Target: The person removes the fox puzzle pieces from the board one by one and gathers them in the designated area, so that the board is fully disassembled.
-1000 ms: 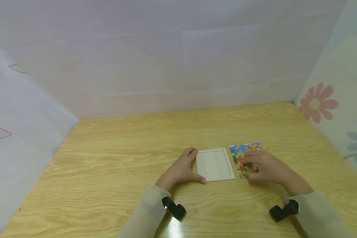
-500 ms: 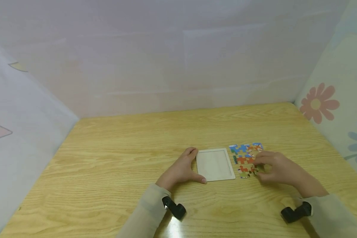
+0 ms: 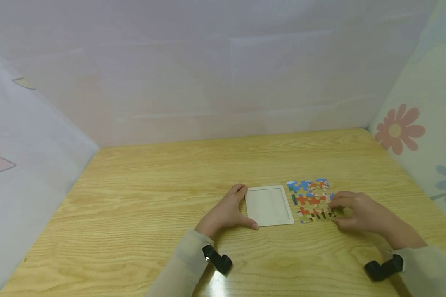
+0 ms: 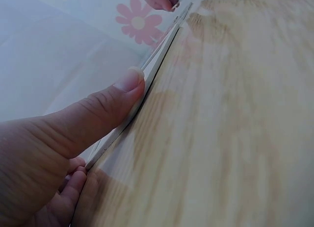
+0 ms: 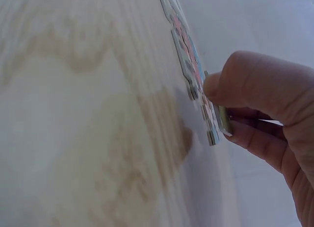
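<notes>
A shallow, square white puzzle tray [image 3: 268, 206] lies on the table, bare inside. My left hand [image 3: 227, 211] grips its left side, thumb on the near edge and fingers at the far left corner; the left wrist view shows the thumb [image 4: 128, 81] pressed on the rim. Right of the tray lie jigsaw pieces [image 3: 307, 200] with a fox picture, in rows with small gaps. At the right end of the lower rows is my right hand [image 3: 364, 214]. In the right wrist view it pinches one puzzle piece [image 5: 224, 121], tilted up beside the others, between thumb and fingertips.
The wood-grain table [image 3: 152, 185] stretches left of and behind the tray. A pale cloth wall [image 3: 223, 82] stands along its back edge, with printed side walls left and right. A black wrist camera [image 3: 220, 260] sits on each sleeve.
My right hand has moved right along the jigsaw pieces, uncovering more of the fox picture, and now has a piece at the right end. The left hand and the tray have stayed put.
</notes>
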A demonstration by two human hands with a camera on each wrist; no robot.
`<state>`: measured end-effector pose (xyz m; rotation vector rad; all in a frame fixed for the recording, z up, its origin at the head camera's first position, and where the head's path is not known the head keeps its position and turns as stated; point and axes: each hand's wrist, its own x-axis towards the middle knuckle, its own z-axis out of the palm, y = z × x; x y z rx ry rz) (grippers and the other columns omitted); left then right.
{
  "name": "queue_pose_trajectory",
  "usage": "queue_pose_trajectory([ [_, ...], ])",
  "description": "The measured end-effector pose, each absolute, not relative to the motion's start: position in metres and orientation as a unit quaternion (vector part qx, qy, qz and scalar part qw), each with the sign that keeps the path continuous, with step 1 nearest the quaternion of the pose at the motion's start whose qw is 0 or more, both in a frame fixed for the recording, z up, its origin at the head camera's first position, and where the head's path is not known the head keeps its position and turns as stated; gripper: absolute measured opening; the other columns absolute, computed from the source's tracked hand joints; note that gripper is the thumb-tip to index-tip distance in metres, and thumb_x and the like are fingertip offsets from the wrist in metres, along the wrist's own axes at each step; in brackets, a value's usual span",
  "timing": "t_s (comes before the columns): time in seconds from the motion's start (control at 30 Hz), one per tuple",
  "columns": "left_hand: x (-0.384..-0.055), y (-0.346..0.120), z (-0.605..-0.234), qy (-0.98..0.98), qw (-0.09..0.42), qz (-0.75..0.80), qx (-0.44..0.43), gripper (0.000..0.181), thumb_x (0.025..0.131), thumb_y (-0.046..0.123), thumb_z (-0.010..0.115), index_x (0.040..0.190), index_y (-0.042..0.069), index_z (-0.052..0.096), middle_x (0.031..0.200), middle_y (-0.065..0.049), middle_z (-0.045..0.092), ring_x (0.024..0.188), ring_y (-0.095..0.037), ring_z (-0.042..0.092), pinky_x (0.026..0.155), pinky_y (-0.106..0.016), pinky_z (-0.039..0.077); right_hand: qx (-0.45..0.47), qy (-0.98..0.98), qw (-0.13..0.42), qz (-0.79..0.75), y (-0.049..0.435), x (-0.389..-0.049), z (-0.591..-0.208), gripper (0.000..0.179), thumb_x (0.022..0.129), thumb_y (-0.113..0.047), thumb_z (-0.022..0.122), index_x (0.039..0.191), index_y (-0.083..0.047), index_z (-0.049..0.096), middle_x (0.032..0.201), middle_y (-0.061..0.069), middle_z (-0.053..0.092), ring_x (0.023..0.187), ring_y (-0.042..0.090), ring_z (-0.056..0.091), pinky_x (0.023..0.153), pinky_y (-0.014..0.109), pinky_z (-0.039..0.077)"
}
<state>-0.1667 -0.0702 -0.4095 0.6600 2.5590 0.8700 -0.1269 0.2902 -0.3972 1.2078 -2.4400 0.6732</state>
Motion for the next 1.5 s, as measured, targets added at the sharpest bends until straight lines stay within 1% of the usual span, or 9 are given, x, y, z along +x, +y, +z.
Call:
queue_pose_trajectory([
  [0.17,-0.166,-0.07,-0.41,0.904,0.176,0.308,0.237,0.118,0.059,0.049,0.083,0.148,0.005,0.02,0.151,-0.008,0.02,0.138,-0.024,0.023,0.109,-0.038,0.028,0.418,-0.868,0.155,0.218,0.294,-0.126,-0.398,0.04,0.048,0.001,0.079,0.085,-0.011,0.068,0.085,-0.003,0.062,0.071,0.006,0.057,0.062,0.007,0.041],
  [0.43,-0.165,-0.071,-0.412,0.904,0.173,0.31,0.239,0.118,0.058,0.05,0.083,0.148,0.006,0.02,0.151,-0.008,0.02,0.138,-0.024,0.023,0.109,-0.039,0.028,0.406,-0.882,0.128,0.201,0.296,-0.124,-0.398,0.037,0.05,0.0,0.079,0.083,-0.013,0.068,0.084,-0.005,0.061,0.073,0.006,0.057,0.063,0.006,0.04],
  [0.5,-0.165,-0.071,-0.412,0.904,0.173,0.311,0.238,0.118,0.058,0.049,0.083,0.148,0.006,0.02,0.151,-0.008,0.02,0.138,-0.024,0.023,0.109,-0.039,0.028,0.407,-0.885,0.132,0.184,0.296,-0.125,-0.397,0.036,0.05,-0.002,0.08,0.082,-0.014,0.068,0.084,-0.005,0.061,0.073,0.008,0.058,0.064,0.008,0.042],
  [0.63,-0.166,-0.071,-0.413,0.904,0.172,0.31,0.239,0.118,0.058,0.05,0.083,0.148,0.006,0.02,0.151,-0.007,0.02,0.138,-0.023,0.022,0.109,-0.039,0.028,0.424,-0.883,0.132,0.15,0.295,-0.129,-0.394,0.035,0.05,-0.004,0.08,0.081,-0.015,0.068,0.086,-0.003,0.063,0.077,0.016,0.06,0.065,0.023,0.05],
  [0.73,-0.166,-0.071,-0.413,0.904,0.173,0.31,0.238,0.118,0.058,0.05,0.083,0.148,0.006,0.019,0.151,-0.007,0.02,0.138,-0.023,0.022,0.109,-0.039,0.028,0.445,-0.876,0.127,0.141,0.295,-0.132,-0.393,0.034,0.05,-0.004,0.079,0.081,-0.016,0.068,0.086,-0.003,0.064,0.078,0.018,0.061,0.065,0.028,0.051],
  [0.87,-0.166,-0.071,-0.412,0.903,0.175,0.311,0.238,0.118,0.058,0.049,0.084,0.148,0.006,0.019,0.151,-0.007,0.019,0.138,-0.024,0.022,0.109,-0.039,0.027,0.456,-0.871,0.12,0.138,0.294,-0.133,-0.392,0.032,0.052,-0.002,0.077,0.08,-0.016,0.068,0.085,-0.004,0.064,0.078,0.016,0.061,0.065,0.026,0.051],
  [1.1,-0.166,-0.071,-0.411,0.902,0.178,0.314,0.238,0.117,0.059,0.047,0.084,0.148,0.006,0.019,0.151,-0.007,0.019,0.138,-0.023,0.021,0.109,-0.039,0.027,0.454,-0.874,0.104,0.141,0.293,-0.133,-0.392,0.03,0.054,-0.001,0.076,0.08,-0.015,0.069,0.084,-0.004,0.065,0.079,0.019,0.063,0.064,0.031,0.053],
  [1.3,-0.169,-0.071,-0.412,0.901,0.18,0.316,0.236,0.118,0.059,0.048,0.084,0.148,0.005,0.019,0.152,-0.007,0.018,0.139,-0.024,0.021,0.11,-0.039,0.027,0.454,-0.874,0.095,0.147,0.294,-0.135,-0.393,0.031,0.056,0.001,0.074,0.081,-0.016,0.07,0.084,-0.007,0.066,0.08,0.018,0.064,0.065,0.032,0.053],
  [1.5,-0.17,-0.071,-0.412,0.9,0.182,0.318,0.235,0.118,0.059,0.048,0.083,0.148,0.004,0.019,0.151,-0.009,0.019,0.138,-0.025,0.022,0.109,-0.039,0.028,0.43,-0.883,0.125,0.137,0.294,-0.133,-0.393,0.027,0.055,-0.005,0.077,0.079,-0.016,0.069,0.083,-0.005,0.065,0.077,0.017,0.061,0.064,0.032,0.051],
])
